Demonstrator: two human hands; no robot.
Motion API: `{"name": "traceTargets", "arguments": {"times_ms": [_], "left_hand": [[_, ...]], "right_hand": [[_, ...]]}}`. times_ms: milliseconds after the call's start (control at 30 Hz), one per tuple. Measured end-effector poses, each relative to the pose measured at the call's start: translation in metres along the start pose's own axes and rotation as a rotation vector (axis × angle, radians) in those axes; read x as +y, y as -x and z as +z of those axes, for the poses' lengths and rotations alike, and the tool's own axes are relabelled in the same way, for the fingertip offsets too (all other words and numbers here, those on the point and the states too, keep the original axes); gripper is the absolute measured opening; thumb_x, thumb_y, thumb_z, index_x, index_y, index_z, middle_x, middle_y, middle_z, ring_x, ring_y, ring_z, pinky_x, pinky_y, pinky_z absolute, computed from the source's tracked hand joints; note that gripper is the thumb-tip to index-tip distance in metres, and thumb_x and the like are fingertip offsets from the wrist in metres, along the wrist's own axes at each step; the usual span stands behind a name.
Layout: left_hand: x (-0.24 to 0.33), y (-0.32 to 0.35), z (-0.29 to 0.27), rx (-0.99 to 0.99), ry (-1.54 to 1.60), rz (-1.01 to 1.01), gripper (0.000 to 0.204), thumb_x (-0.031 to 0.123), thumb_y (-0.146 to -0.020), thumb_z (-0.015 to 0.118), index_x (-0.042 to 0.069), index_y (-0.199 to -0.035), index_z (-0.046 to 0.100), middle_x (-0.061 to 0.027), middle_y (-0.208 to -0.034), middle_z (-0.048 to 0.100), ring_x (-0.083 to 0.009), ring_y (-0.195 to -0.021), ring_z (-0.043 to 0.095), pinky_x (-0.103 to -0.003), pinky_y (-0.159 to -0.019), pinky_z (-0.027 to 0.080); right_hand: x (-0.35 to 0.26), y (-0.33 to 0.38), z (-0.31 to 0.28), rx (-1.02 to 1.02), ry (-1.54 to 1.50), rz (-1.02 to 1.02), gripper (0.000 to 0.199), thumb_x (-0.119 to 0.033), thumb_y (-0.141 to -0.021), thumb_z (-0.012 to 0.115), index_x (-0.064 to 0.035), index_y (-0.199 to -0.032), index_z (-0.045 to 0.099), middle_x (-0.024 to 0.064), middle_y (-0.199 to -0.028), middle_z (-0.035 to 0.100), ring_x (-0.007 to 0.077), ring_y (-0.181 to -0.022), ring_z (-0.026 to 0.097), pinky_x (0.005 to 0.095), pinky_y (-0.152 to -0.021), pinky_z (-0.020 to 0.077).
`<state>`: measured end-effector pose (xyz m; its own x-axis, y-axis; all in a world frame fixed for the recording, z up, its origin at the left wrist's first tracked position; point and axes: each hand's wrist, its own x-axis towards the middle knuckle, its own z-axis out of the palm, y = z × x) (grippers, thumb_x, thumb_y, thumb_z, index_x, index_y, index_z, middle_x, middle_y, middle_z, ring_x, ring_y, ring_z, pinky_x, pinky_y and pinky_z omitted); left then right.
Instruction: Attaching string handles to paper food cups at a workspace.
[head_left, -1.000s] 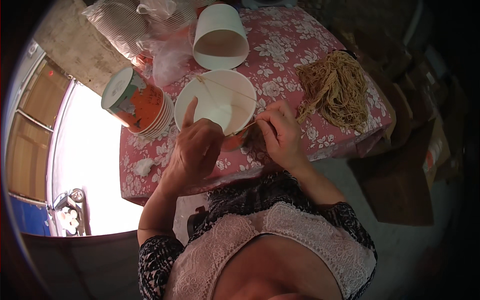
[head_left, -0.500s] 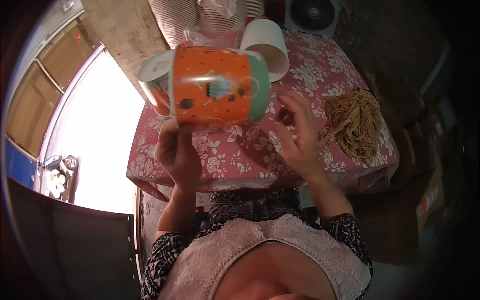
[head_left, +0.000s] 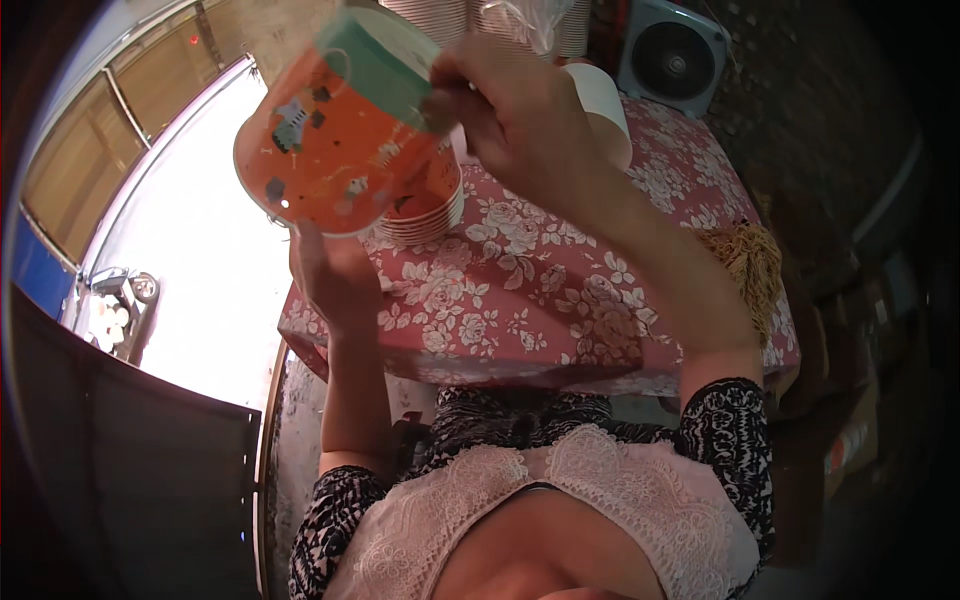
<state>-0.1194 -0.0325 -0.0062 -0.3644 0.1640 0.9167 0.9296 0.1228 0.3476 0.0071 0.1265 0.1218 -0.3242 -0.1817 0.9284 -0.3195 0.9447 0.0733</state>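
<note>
An orange paper bucket (head_left: 320,150) with a green band at its base hangs tilted over the table's left side, its rim end pointing down and left. My left hand (head_left: 338,280) grips it at the lower rim, thumb against the outside; the other fingers are partly hidden. My right hand (head_left: 525,120) is closed on the edge of the green base, slightly blurred. Behind and below the held bucket stands a stack of orange buckets (head_left: 425,205), rims down, partly covered by it. A white bucket (head_left: 600,100) lies farther back, partly behind my right hand.
A pink flowered cloth (head_left: 480,270) covers the table. A bundle of tan strings (head_left: 755,270) lies at the right edge, partly behind my right forearm. At the back are stacked white-rimmed containers (head_left: 430,14), clear plastic (head_left: 520,20) and a grey box fan (head_left: 675,60).
The bucket has moved up and left and tipped, its green base now up and right. My right hand, open and apart before, has risen and taken hold of the base. The view has shifted slightly.
</note>
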Motion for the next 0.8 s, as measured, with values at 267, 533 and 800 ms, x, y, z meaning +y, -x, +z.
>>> {"name": "traceTargets", "arguments": {"times_ms": [267, 533, 800], "left_hand": [[-0.052, -0.055, 0.026, 0.054, 1.308, -0.466, 0.056, 0.032, -0.106, 0.023, -0.007, -0.144, 0.035, -0.02, -0.148, 0.042, -0.0284, -0.138, 0.038, -0.046, -0.116, 0.025], [-0.107, -0.047, 0.048, -0.1, 1.281, -0.813, 0.046, 0.031, -0.103, 0.038, -0.007, -0.122, 0.056, -0.0181, -0.124, 0.06, -0.0274, -0.118, 0.053, -0.045, -0.104, 0.037], [-0.093, -0.021, 0.045, -0.055, 1.084, -0.962, 0.046, 0.029, -0.099, 0.048, -0.008, -0.126, 0.054, -0.0172, -0.12, 0.063, -0.0264, -0.113, 0.059, -0.04, -0.094, 0.046]], "right_hand": [[0.047, -0.069, 0.028, -0.275, 0.038, -0.114, 0.011, -0.007, -0.088, 0.061, 0.0032, -0.09, 0.056, 0.0205, -0.093, 0.063, 0.0381, -0.079, 0.065, 0.0433, -0.068, 0.0521], [0.084, -0.062, 0.066, -0.338, 0.228, -0.037, 0.016, -0.013, -0.088, 0.062, -0.0111, -0.105, 0.063, 0.0114, -0.103, 0.067, 0.0321, -0.085, 0.069, 0.0429, -0.07, 0.0563], [0.089, -0.068, 0.071, -0.413, 0.266, -0.056, 0.013, -0.012, -0.089, 0.063, -0.0097, -0.101, 0.062, 0.0116, -0.097, 0.066, 0.0317, -0.085, 0.068, 0.0425, -0.07, 0.054]]}}
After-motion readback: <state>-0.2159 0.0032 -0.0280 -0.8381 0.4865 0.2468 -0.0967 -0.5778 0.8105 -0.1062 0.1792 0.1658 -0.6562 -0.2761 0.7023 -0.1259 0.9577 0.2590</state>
